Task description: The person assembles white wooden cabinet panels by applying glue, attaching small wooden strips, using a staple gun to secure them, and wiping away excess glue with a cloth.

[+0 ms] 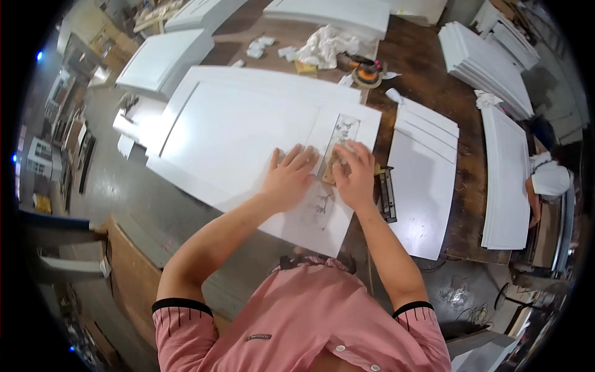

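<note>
A white cabinet door panel (242, 130) with a recessed field lies on the bench before me. My left hand (289, 177) rests flat on it, its fingers spread. Just to the right, my right hand (354, 176) is closed over a small tan block (330, 168), pressing it to the panel's right border strip. I cannot make out whether the block is wood or an abrasive pad. Grey smudges or marks (344, 129) show on the strip beyond my right hand, with more on the near side. My fingers partly cover the block.
A dark nail gun or similar tool (387, 193) lies right of my right wrist, beside a narrower white panel (421, 180). Farther off are an orange sander (367, 75), a white cloth (327, 47) and a yellow pad (305, 67). At far right, a person (550, 177) works beside white panels (505, 180).
</note>
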